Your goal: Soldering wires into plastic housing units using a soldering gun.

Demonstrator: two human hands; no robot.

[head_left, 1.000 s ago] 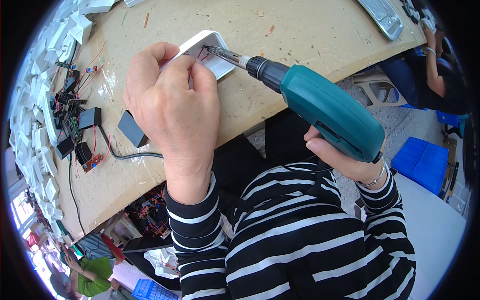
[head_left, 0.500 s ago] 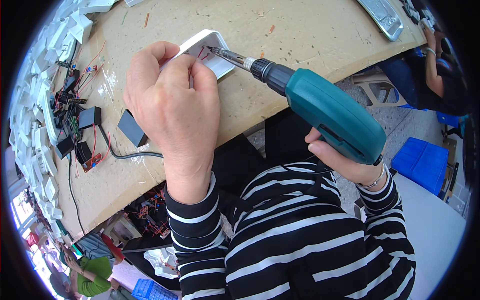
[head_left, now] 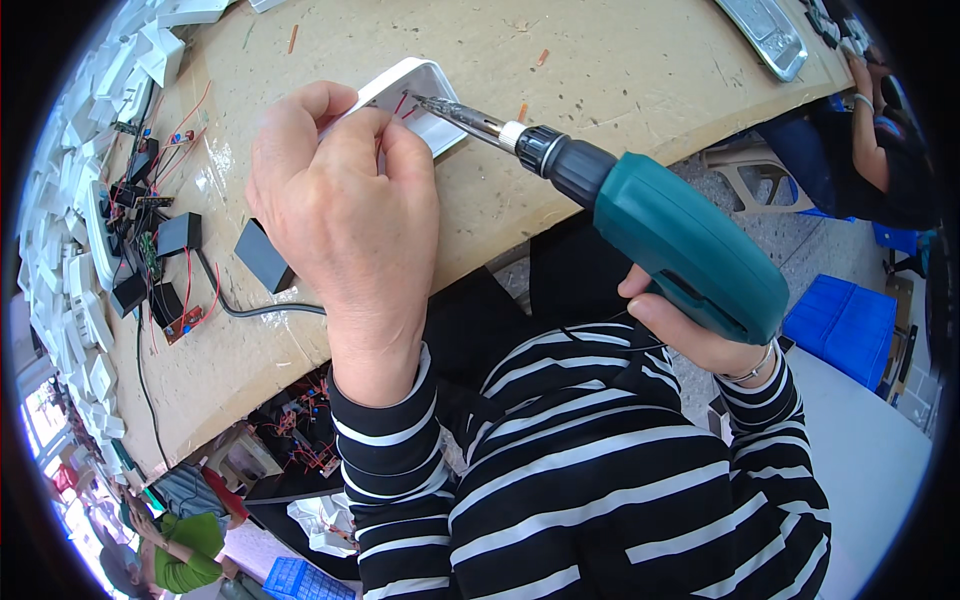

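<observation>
A small white plastic case [head_left: 437, 84] lies tilted on the tabletop, its open side showing and thin red wires inside. My left hand [head_left: 345, 185] grips the case's near-left side, fingers curled over the edge; the fingertips are partly hidden. A teal electric screwdriver [head_left: 690, 245], with a black collar and a tapering metal nose, is held in my right hand [head_left: 690, 330] from below and behind. Its tip points into the case, beside the red wires; whether it touches is too small to tell. Beneath my left wrist lies a flat black block [head_left: 263, 257].
Several black boxes, circuit boards and wires [head_left: 160, 240] lie on the left of the table [head_left: 560, 90], with white plastic housings [head_left: 85, 270] piled along its edge. A metal tray [head_left: 765, 40] sits far right. Other people are at both sides; a blue crate [head_left: 840, 325] stands at right.
The screwdriver's body and my right hand have shifted slightly right and down, while its tip stays at the case. My left hand and the case look unmoved.
</observation>
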